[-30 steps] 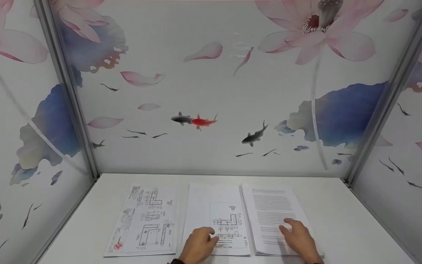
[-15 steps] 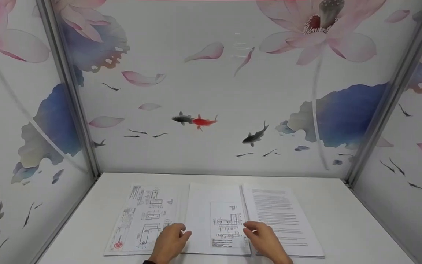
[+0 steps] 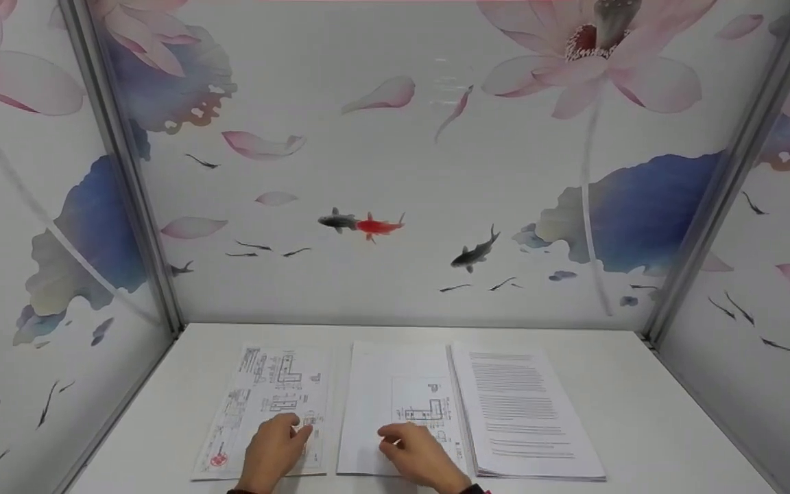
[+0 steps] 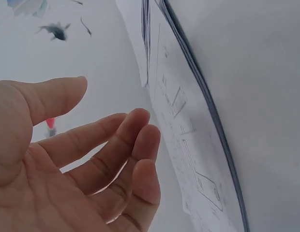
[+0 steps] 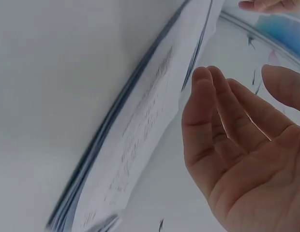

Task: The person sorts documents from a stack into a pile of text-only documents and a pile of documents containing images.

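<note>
Three stacks of printed paper lie side by side on a white table. My left hand (image 3: pixel 273 449) hovers over the left stack (image 3: pixel 230 425), whose top sheet carries technical drawings and a red stamp. In the left wrist view, its relaxed fingers (image 4: pixel 146 181) and thumb stand apart with nothing between them. My right hand (image 3: pixel 421 454) is over the middle stack (image 3: pixel 371 384), hiding part of its drawing. Loosely bent, its fingers (image 5: pixel 198 116) hold nothing in the right wrist view. The right stack (image 3: pixel 525 412), covered in lines of text, lies beyond the right hand.
The white table (image 3: pixel 669 425) is enclosed by panels printed with lotus flowers and fish. A back panel (image 3: pixel 381 288) rises from its far edge, and metal posts (image 3: pixel 148 240) stand at the corners. Narrow gaps separate the stacks.
Both hands have moved left: the left hand from the middle stack to the left one, the right hand from the right stack to the middle one. The stacks stay in place.
</note>
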Tool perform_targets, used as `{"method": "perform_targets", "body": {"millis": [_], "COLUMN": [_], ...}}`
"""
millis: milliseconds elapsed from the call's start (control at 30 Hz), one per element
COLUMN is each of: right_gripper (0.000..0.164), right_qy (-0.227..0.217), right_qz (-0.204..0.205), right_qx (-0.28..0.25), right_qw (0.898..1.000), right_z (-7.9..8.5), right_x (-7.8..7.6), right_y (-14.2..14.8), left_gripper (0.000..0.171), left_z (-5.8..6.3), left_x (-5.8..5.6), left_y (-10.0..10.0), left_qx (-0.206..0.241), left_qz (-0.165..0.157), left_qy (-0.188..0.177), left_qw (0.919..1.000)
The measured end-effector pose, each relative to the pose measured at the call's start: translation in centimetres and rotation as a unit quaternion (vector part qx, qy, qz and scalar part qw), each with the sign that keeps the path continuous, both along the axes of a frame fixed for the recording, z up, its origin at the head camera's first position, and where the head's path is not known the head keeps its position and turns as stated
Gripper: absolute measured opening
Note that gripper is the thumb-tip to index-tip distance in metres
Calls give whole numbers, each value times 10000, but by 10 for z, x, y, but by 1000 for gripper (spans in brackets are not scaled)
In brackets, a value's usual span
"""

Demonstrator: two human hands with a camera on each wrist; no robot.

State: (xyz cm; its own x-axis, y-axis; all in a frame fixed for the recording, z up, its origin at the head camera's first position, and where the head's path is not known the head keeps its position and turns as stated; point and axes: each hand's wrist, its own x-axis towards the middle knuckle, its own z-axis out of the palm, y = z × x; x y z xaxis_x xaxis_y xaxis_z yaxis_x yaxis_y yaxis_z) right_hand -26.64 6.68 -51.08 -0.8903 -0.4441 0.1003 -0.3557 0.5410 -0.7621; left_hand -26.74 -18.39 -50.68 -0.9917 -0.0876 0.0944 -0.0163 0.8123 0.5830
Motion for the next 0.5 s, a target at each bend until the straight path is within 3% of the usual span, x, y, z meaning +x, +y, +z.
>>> {"method": "perform_targets", "body": {"millis": [200, 433, 500], "right_gripper": [36, 43, 45], "right_qy": [-469, -167, -324], "right_qz": [91, 152, 105], "right_qx": [229, 690, 694], "right_qw": [9986, 9974, 9970], "right_z": [-3, -2, -2], "right_x": [14, 23, 22], "right_y": [-44, -71, -77], "left_gripper": [41, 47, 45], "left_z": [2, -2, -5], "left_x": [-6, -7, -5], "left_y": [-33, -69, -77], "left_qx": [-233, -512, -535], "left_qz": [532, 914, 1070], "left_qy": [-123, -437, -495], "left_qw": [9982, 9935, 9916]}}
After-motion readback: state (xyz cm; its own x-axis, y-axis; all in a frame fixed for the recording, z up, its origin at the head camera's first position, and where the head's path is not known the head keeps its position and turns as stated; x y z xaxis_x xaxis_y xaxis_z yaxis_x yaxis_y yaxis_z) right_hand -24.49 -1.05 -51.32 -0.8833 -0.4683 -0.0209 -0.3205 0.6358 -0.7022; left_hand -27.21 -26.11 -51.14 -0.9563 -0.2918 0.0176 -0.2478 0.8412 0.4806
